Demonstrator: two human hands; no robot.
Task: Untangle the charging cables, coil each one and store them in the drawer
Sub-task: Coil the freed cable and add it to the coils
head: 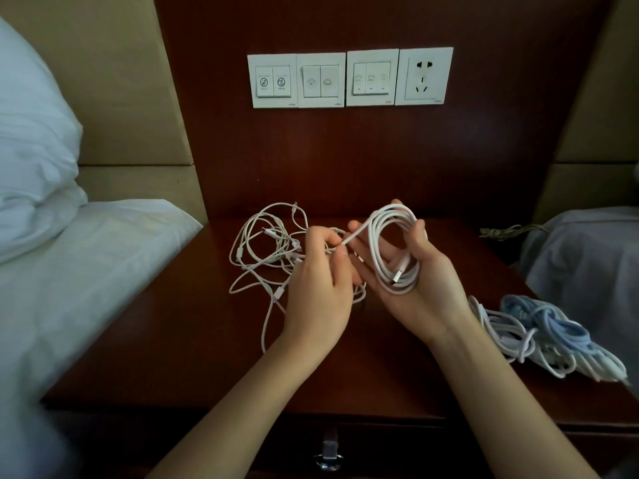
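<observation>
My right hand [427, 300] grips the white coil [401, 288] above the worktop [207, 340]; my left hand [318, 288] pinches its tail. I should wind evenly, keeping tension light (the tangle [262, 250] lies just behind).

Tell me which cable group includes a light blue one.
The heap of bundled cables at the right edge of the dark wooden nightstand; the loose tangle and the coil in the right hand are white.
</observation>
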